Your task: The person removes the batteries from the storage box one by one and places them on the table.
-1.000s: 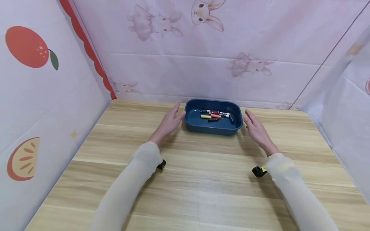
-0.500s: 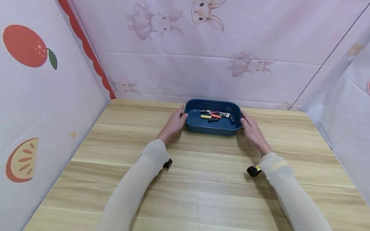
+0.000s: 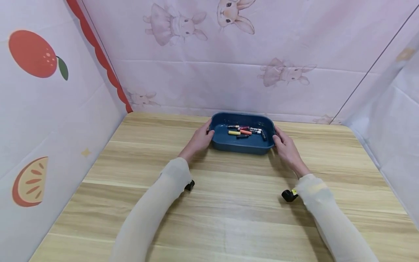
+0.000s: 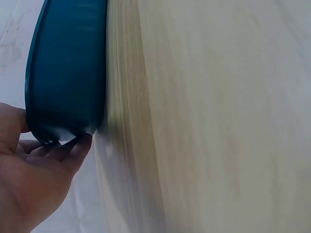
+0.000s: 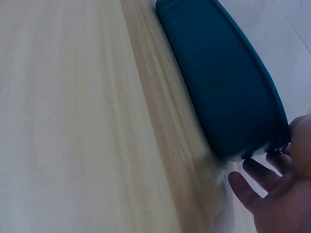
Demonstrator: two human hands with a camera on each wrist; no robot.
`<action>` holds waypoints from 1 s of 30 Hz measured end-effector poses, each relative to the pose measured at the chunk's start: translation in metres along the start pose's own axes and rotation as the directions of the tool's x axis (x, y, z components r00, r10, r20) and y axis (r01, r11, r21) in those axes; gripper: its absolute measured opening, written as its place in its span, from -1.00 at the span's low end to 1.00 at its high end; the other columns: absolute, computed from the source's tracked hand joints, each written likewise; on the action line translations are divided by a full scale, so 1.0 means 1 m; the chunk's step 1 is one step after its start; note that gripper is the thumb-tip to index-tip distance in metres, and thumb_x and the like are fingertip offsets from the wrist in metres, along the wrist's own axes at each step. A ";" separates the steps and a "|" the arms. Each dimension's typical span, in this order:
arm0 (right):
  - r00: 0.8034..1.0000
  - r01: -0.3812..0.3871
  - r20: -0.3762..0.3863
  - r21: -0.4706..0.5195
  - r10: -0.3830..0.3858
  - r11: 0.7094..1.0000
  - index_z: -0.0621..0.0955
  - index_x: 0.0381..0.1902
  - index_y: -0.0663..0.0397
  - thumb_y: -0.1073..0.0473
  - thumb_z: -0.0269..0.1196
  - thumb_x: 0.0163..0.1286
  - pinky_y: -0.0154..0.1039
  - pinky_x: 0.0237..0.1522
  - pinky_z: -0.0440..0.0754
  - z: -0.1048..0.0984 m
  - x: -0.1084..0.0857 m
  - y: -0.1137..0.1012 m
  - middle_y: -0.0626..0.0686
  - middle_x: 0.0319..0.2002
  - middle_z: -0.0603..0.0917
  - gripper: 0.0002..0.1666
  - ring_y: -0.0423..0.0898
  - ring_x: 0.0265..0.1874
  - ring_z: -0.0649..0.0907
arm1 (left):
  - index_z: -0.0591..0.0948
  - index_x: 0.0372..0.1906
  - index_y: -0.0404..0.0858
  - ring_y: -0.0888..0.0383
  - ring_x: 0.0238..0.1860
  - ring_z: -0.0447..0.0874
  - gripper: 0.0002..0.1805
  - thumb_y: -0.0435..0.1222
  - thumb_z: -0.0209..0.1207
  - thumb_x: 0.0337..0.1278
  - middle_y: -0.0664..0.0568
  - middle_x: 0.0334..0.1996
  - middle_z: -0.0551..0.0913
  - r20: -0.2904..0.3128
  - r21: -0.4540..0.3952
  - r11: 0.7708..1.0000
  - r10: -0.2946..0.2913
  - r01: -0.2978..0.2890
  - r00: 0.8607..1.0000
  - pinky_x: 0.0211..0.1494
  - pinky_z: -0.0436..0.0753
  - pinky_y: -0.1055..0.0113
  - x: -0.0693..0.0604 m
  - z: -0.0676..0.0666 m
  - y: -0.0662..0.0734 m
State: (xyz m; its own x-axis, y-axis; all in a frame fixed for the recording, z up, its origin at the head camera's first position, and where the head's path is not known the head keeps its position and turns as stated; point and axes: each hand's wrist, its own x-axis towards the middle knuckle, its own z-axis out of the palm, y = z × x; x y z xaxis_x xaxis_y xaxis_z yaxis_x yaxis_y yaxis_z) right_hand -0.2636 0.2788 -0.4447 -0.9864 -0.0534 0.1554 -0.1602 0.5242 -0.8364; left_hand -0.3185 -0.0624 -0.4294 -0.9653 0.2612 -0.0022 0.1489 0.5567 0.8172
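Any lettering on the small cylinders is too tiny to read! Lower fingers of the left hand and right hand are lost to the head view. Both sleeves run off the near edge, the counter too; a far rabbit print is clipped, and each wrist view cuts the blue tub short.

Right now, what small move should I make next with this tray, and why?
Probably slide the tray gently toward you, keeping it level: your left hand and right hand hold its opposite ends, it sits near the far edge of the table, and the small cylinders inside look loose.
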 end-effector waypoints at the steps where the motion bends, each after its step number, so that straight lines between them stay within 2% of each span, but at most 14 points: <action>1: 1.000 -0.001 -0.001 0.004 0.001 1.000 0.14 0.63 0.21 0.13 -0.10 0.72 -0.06 0.45 0.41 0.000 -0.001 -0.001 0.31 0.55 0.24 -0.36 0.15 0.46 0.32 | 0.05 0.68 -0.17 -0.05 0.59 0.11 -0.34 -0.19 -0.08 0.66 -0.08 0.63 0.12 0.004 0.000 1.000 0.002 -0.002 1.000 0.63 0.18 0.05 0.000 0.000 0.000; 3: 1.000 -0.003 0.005 0.025 0.003 1.000 0.14 0.63 0.22 0.13 -0.10 0.72 -0.27 0.27 0.55 0.000 -0.003 -0.003 0.34 0.52 0.28 -0.36 0.17 0.38 0.41 | 0.05 0.68 -0.16 -0.04 0.59 0.11 -0.33 -0.18 -0.07 0.66 -0.08 0.63 0.12 0.011 -0.003 1.000 0.001 -0.001 1.000 0.62 0.18 0.05 -0.002 -0.001 -0.001; 6: 1.000 -0.010 0.014 0.048 0.009 0.999 0.14 0.63 0.23 0.12 -0.09 0.72 -0.55 0.03 0.55 0.000 -0.006 -0.005 0.35 0.51 0.29 -0.35 0.18 0.33 0.46 | 0.06 0.68 -0.17 -0.04 0.59 0.11 -0.34 -0.19 -0.06 0.66 -0.08 0.63 0.12 0.017 -0.008 1.000 0.006 -0.005 1.000 0.62 0.20 0.06 -0.004 -0.002 -0.002; 10: 1.000 -0.015 0.028 0.061 0.013 0.998 0.13 0.63 0.23 0.14 -0.09 0.72 -0.66 -0.01 0.50 0.001 -0.009 -0.007 0.32 0.54 0.26 -0.35 0.19 0.41 0.41 | 0.07 0.67 -0.17 -0.04 0.59 0.12 -0.34 -0.20 -0.05 0.65 -0.08 0.63 0.12 0.016 0.002 1.000 0.017 -0.017 1.000 0.61 0.22 0.05 -0.007 -0.003 -0.004; 15: 0.999 -0.004 0.037 0.079 0.001 0.997 0.13 0.62 0.28 0.17 -0.08 0.72 -0.67 0.00 0.51 0.001 -0.013 -0.007 0.35 0.53 0.26 -0.36 0.23 0.44 0.38 | 0.06 0.67 -0.18 -0.02 0.60 0.08 -0.33 -0.19 -0.05 0.66 -0.08 0.63 0.11 0.034 0.035 0.999 0.025 -0.026 0.999 0.62 0.20 0.06 -0.014 -0.005 -0.003; 22: 0.998 0.013 0.056 0.087 -0.018 0.996 0.16 0.62 0.26 0.15 -0.09 0.72 -0.45 -0.02 0.67 0.001 -0.023 -0.010 0.37 0.49 0.33 -0.37 0.23 0.24 0.53 | 0.05 0.67 -0.23 -0.01 0.62 0.04 -0.32 -0.19 -0.03 0.65 -0.09 0.64 0.07 0.055 0.066 0.997 0.032 -0.035 0.998 0.63 0.15 0.09 -0.028 -0.010 -0.001; 25: 0.998 0.017 0.060 0.080 -0.022 0.997 0.18 0.61 0.25 0.15 -0.07 0.72 -0.43 -0.04 0.68 0.001 -0.027 -0.012 0.38 0.46 0.38 -0.37 0.17 0.14 0.58 | 0.03 0.68 -0.21 0.00 0.61 0.04 -0.30 -0.16 -0.02 0.65 -0.07 0.65 0.06 0.063 0.073 0.997 0.019 -0.023 0.998 0.63 0.16 0.09 -0.035 -0.012 0.000; 30: 0.998 0.013 0.067 0.083 -0.018 0.996 0.19 0.61 0.26 0.16 0.00 0.69 -0.47 -0.10 0.66 0.001 -0.034 -0.015 0.38 0.43 0.41 -0.35 -0.07 -0.06 0.66 | 0.02 0.68 -0.18 0.00 0.62 0.04 -0.29 -0.11 -0.03 0.65 -0.05 0.65 0.05 0.074 0.082 0.997 0.009 -0.015 0.997 0.62 0.18 0.08 -0.044 -0.014 -0.001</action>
State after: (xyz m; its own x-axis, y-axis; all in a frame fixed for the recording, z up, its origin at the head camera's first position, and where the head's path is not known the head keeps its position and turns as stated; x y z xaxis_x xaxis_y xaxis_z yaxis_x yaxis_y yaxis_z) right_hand -0.2280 0.2717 -0.4383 -0.9835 -0.1197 0.1353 -0.1753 0.4512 -0.8750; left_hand -0.2793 -0.0856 -0.4222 -0.9453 0.3242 -0.0372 0.1809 0.6155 0.7671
